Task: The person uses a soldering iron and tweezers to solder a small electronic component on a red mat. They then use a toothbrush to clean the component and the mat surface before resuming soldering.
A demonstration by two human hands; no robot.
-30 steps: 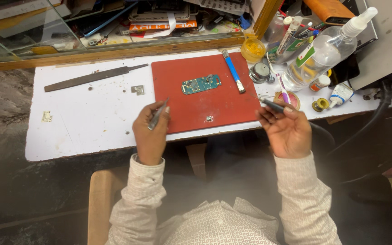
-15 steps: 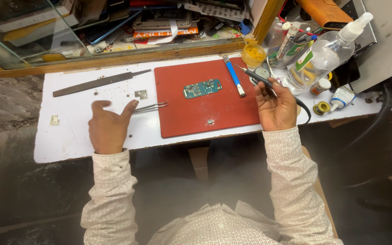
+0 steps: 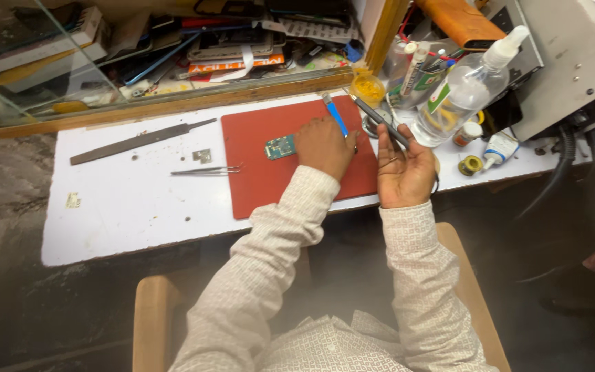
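The left hand (image 3: 325, 145) lay palm-down on the red rectangular rubber mat (image 3: 256, 172), its fingers touching the small green circuit board (image 3: 279, 147). The right hand (image 3: 404, 169) held a slim dark soldering iron (image 3: 379, 120) tilted above the white table (image 3: 125, 200). Thin metal tweezers (image 3: 204, 170) lay just beside the mat's left edge.

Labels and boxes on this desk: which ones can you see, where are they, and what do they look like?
Clear spray bottle, right of the red mat: a green, white and red label.
Small white tube, at the table's right edge: blue markings.
White strip, on the cluttered shelf behind: dark print.
Orange flat packet, on that shelf: long and thin.
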